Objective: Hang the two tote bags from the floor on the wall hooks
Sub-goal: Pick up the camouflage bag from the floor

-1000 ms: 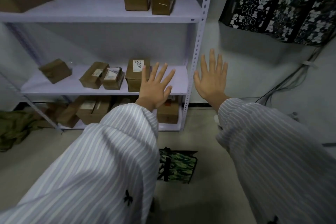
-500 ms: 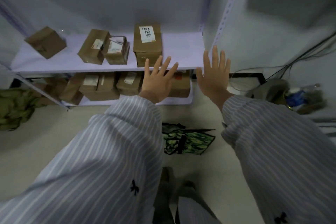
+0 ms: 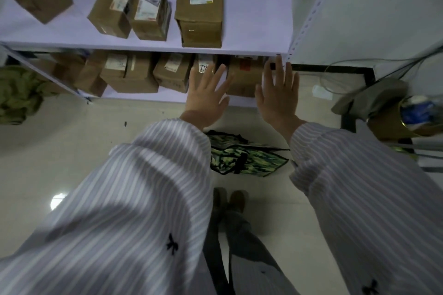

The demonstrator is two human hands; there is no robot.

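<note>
A green camouflage tote bag (image 3: 247,159) with black handles lies flat on the pale floor just ahead of my feet, partly hidden by my left sleeve. A second bag cannot be made out separately. My left hand (image 3: 207,97) and my right hand (image 3: 278,93) are held out above the bag, fingers spread and straight, holding nothing. No wall hooks are in view.
A white metal shelf unit (image 3: 143,46) with several cardboard boxes (image 3: 200,7) stands straight ahead. Olive cloth (image 3: 16,93) lies on the floor at the left. Cables (image 3: 359,64) and a cluttered box (image 3: 405,115) sit at the right by the wall.
The view has tilted down from the shelves and the hanging patterned fabric to the floor. The camouflage bag and my feet now show more fully. Both hands stay spread and empty.
</note>
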